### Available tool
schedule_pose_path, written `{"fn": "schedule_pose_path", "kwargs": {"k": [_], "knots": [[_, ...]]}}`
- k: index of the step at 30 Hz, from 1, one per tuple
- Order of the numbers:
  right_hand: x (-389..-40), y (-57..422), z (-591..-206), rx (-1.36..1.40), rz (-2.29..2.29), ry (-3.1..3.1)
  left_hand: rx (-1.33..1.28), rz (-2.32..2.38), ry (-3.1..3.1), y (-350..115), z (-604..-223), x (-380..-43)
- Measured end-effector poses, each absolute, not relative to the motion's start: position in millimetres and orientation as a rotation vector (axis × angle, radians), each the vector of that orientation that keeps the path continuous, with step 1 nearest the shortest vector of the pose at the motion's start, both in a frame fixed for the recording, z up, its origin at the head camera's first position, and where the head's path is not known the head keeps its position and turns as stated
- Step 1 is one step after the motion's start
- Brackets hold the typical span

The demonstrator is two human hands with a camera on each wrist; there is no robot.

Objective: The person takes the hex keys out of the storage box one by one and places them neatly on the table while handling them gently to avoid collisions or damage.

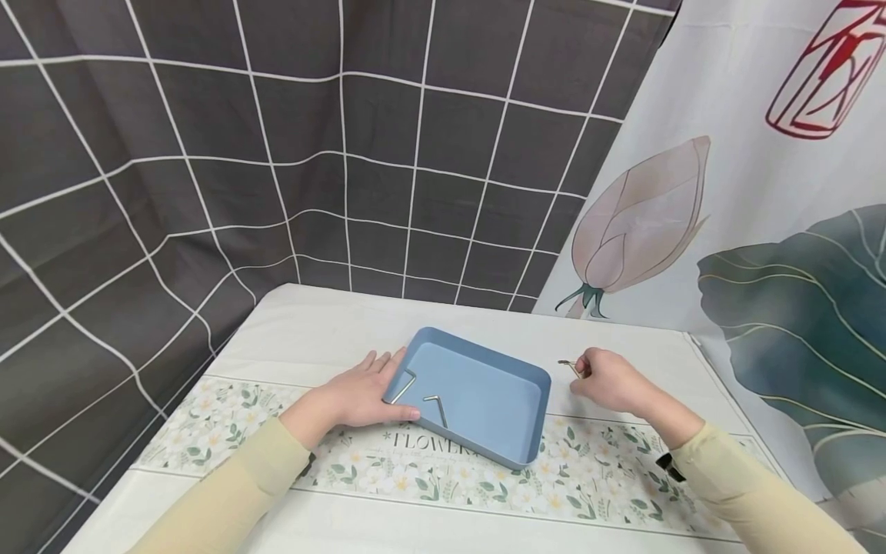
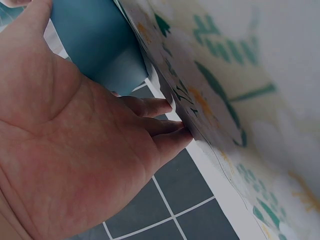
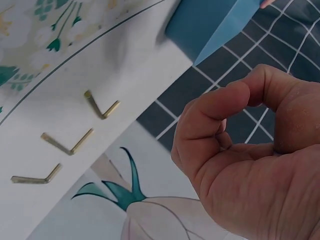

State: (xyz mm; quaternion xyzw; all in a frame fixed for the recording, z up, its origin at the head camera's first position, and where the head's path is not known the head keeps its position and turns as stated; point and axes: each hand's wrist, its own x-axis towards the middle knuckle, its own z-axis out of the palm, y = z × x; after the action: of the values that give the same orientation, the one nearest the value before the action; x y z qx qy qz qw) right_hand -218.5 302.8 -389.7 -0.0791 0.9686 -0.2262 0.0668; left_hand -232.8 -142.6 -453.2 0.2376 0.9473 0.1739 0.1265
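Note:
A blue rectangular tray point(image 1: 505, 419) rests on the table with two hex keys inside, one hex key point(image 1: 403, 388) against its left wall and another hex key point(image 1: 440, 412) by the front wall. My left hand point(image 1: 360, 394) lies against the tray's left corner, its fingers extended along the side and the thumb by the front rim. To the tray's right, my right hand point(image 1: 609, 381) hovers with bent fingers, a gap showing between finger and thumb. Beside it, three brass-coloured hex keys lie on the table: a near one point(image 3: 103, 106), a middle one point(image 3: 69, 144) and a far one point(image 3: 37, 178).
A white cloth with a floral band point(image 1: 484, 481) covers the table. Behind it hangs a dark grid-patterned curtain point(image 1: 388, 185), and a white curtain with a flower print point(image 1: 640, 223) hangs at the right.

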Motion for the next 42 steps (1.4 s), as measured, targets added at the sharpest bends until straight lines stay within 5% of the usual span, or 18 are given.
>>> {"fn": "schedule_pose_path", "kwargs": {"k": [42], "knots": [[-240, 381, -407, -0.059, -0.594, 2.945, 0.677, 0.487, 2.757, -142, -454, -233]]}}
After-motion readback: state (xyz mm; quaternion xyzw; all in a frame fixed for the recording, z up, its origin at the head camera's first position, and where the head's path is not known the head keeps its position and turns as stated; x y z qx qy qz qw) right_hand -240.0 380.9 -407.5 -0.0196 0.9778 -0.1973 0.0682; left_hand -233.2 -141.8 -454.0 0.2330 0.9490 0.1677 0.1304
